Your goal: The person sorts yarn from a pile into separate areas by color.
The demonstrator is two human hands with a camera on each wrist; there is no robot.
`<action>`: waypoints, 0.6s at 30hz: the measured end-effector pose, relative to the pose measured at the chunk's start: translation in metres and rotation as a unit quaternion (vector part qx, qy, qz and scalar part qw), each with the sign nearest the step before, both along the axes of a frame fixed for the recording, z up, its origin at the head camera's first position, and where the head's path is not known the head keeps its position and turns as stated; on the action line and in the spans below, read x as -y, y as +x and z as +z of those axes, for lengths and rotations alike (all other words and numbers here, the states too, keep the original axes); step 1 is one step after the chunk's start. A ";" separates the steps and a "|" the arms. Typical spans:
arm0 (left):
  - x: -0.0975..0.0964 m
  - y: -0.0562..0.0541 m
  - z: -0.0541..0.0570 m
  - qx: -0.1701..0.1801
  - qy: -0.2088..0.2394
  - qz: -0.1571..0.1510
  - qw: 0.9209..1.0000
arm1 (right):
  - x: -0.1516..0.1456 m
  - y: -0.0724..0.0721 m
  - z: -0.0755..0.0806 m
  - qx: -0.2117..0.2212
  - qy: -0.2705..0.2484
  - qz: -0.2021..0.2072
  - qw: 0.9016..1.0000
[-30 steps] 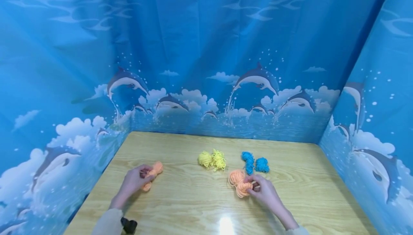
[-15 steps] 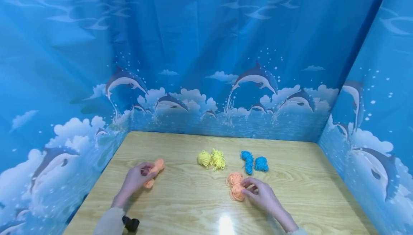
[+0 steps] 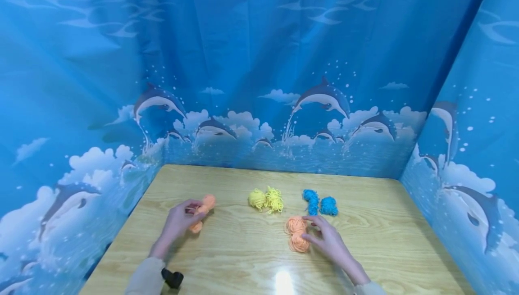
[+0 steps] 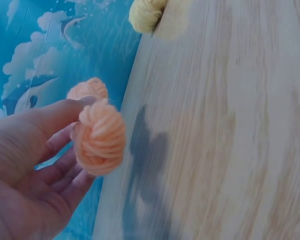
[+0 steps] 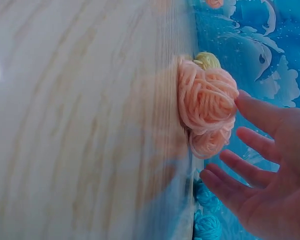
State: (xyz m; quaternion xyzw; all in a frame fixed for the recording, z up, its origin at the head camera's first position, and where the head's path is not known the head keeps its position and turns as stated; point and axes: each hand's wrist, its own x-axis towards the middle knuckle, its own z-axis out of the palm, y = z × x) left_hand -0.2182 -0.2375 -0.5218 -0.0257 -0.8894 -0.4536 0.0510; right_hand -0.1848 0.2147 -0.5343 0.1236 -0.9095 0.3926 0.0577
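My left hand [image 3: 180, 218] pinches a small peach yarn skein [image 4: 102, 137] between thumb and fingers. It hangs over the left part of the table, its shadow apart from it in the left wrist view. A second peach yarn skein [image 3: 297, 234], narrow in the middle, lies on the table. Beside it is my right hand [image 3: 329, 238], with fingers spread and loosely extended. In the right wrist view the thumb tip is at the skein's edge; whether it touches I cannot tell.
Two yellow yarn bundles [image 3: 266, 200] sit at the table's middle, one with loose loops. Two blue yarn bundles [image 3: 320, 203] lie just behind the right-hand peach skein. A dolphin-print curtain [image 3: 259, 83] surrounds the wooden table [image 3: 235, 263]. A black object [image 3: 172, 279] is by the left sleeve.
My left hand has moved right with its peach skein. The other peach skein has shifted slightly left and turned upright in view, and my right hand's fingers have let go of it.
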 end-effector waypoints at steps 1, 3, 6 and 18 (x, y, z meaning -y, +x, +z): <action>-0.002 0.000 0.000 0.000 0.002 0.000 1.000 | 0.000 0.000 0.000 0.003 0.000 0.004 1.000; -0.006 -0.001 0.000 -0.001 0.006 -0.002 1.000 | 0.000 -0.001 -0.001 0.005 0.000 0.012 1.000; -0.012 -0.002 0.000 -0.006 0.009 -0.010 1.000 | -0.001 -0.001 -0.001 0.008 0.002 0.022 1.000; -0.044 -0.003 0.006 -0.004 0.022 -0.020 1.000 | 0.001 0.002 -0.002 0.009 -0.005 0.037 0.999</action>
